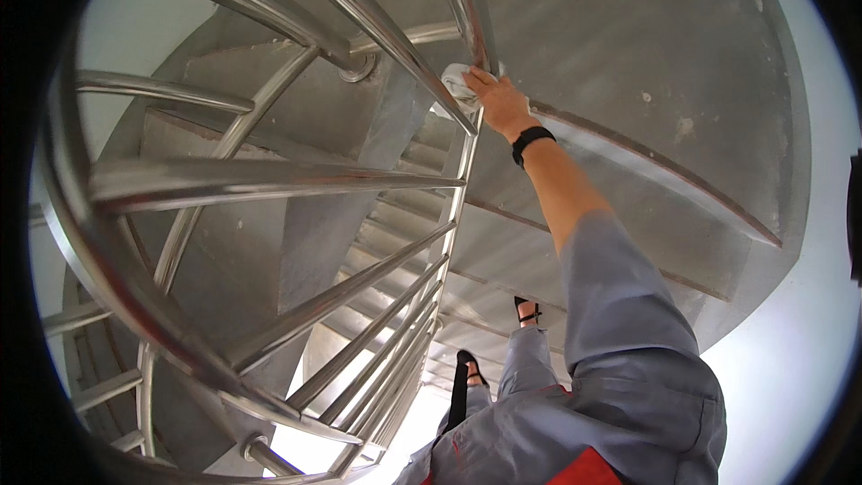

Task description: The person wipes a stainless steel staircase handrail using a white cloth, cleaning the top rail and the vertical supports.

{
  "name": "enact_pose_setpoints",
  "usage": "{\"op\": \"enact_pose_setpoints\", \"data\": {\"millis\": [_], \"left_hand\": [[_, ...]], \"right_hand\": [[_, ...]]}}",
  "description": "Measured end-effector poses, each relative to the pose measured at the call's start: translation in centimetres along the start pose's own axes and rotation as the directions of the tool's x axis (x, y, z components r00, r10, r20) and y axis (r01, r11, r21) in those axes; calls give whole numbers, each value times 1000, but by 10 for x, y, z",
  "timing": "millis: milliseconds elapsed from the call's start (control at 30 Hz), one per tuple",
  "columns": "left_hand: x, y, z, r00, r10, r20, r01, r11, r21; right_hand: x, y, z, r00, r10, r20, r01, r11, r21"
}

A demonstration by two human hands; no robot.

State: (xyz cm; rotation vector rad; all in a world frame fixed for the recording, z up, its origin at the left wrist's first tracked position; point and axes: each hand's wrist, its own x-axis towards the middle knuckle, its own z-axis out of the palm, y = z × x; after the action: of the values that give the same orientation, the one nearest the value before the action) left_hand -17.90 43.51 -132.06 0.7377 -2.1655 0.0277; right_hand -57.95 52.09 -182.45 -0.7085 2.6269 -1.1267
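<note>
My right hand (504, 104) grips a crumpled white cloth (458, 84), wrapped against the lower part of an upright stainless steel baluster (465, 7). This baluster meets a sloping bottom rail (460, 178) just below the cloth. A black band (531, 141) circles my right wrist, and the grey sleeve (616, 283) ends near the elbow. My fingers hide part of the cloth and of the baluster behind it. My left hand is out of view. Several more steel balusters (377, 266) stand along the same rail, below the cloth in the picture.
The curved steel handrail (135, 296) sweeps along the left. Grey stair treads (606, 168) with worn brown edges wind beside a white wall (774, 343). My feet in black strapped shoes (528, 313) stand on lower steps. Further flights (390, 229) show through the open stairwell.
</note>
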Motion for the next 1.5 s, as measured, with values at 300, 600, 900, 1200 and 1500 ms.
{"op": "enact_pose_setpoints", "data": {"millis": [300,600,900,1200,1500], "left_hand": [[7,-10,-11,999,-39,-6,39,997,68],[13,-6,-29,999,-34,-5,34,990,138],[18,-1,-48,999,-18,-36,24,987,156],[-3,-17,-97,993,-1,-116,16,992,127],[-29,23,-11,994,-90,55,102,951,-292]], "right_hand": [[-97,-13,76,856,464,228,-509,680,527],[-82,-24,68,986,-92,140,92,996,9],[-104,-21,168,808,443,387,-562,386,731],[-129,-137,36,713,503,489,-163,-559,813],[-114,-247,-135,857,386,341,-35,-617,786]]}}
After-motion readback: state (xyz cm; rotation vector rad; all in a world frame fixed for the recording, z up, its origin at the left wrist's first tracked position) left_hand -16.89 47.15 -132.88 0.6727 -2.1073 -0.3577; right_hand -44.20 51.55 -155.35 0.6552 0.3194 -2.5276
